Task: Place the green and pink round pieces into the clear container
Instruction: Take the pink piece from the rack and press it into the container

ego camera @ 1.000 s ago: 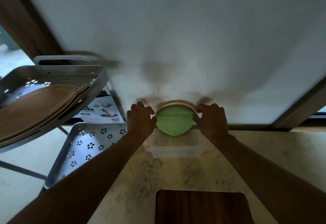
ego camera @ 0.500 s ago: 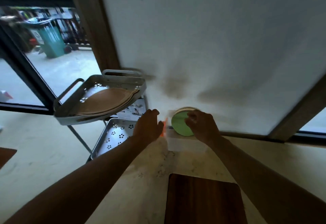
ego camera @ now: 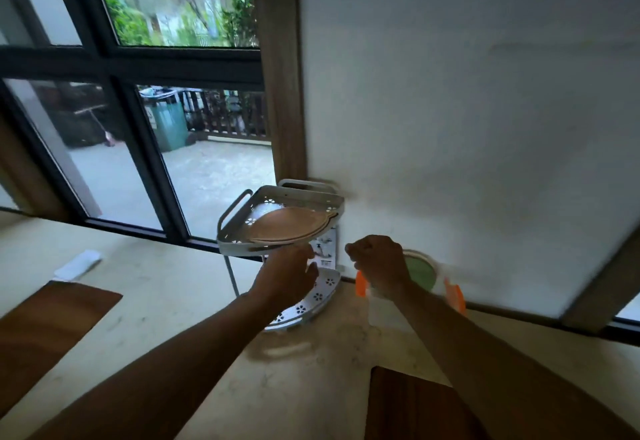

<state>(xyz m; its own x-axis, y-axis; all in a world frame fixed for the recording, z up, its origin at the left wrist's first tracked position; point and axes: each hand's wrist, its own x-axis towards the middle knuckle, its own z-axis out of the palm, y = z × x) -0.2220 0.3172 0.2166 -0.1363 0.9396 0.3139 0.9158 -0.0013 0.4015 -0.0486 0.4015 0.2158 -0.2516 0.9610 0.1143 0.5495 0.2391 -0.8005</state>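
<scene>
Open table [ego camera: 180, 301] surface left of and below the two-tier corner rack [ego camera: 287, 228]. Narrow gap between left hand [ego camera: 287, 277] and right hand [ego camera: 379, 264]. Rack's upper tray, loaded with brown plates [ego camera: 289, 226], directly above left hand. Wall [ego camera: 467, 128] close behind clear container [ego camera: 450, 292]. Wooden boards at near right [ego camera: 415, 405] and far left [ego camera: 45, 328].

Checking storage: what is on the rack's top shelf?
A stack of tan, flat round pieces lies on the rack's top shelf. How many there are, and anything under them, is hidden.
</scene>
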